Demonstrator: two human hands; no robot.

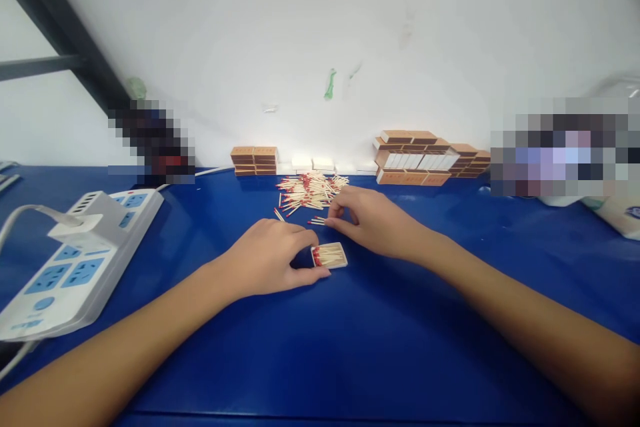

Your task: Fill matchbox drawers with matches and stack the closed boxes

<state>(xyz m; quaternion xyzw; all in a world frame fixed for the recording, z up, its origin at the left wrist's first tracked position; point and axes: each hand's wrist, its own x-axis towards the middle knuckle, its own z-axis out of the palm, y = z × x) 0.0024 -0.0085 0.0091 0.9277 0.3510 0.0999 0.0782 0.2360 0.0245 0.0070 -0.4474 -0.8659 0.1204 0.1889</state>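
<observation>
Head view. Left hand (277,257): holding, between thumb and fingers, a shallow rectangular tray (345,255), slim red-headed matches (331,255) inside. Right hand (373,217): narrow pinch on a few loose wooden matchsticks (317,221). Beyond both grips: tangled match pile (311,191), oblong brown cardboard boxes (254,159). Beneath: glossy blue tabletop (350,347).

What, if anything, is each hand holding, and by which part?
Left hand: the matchbox tray, by its left end. Right hand: a few matches, by their plain ends.

- table (320,353): solid blue
- matches (313,191): pale sticks, red heads
- near tray (345,255): off-white
- far-right boxes (414,177): orange-brown, dark sides
- left power strip (83,273): white, light-blue panels
</observation>
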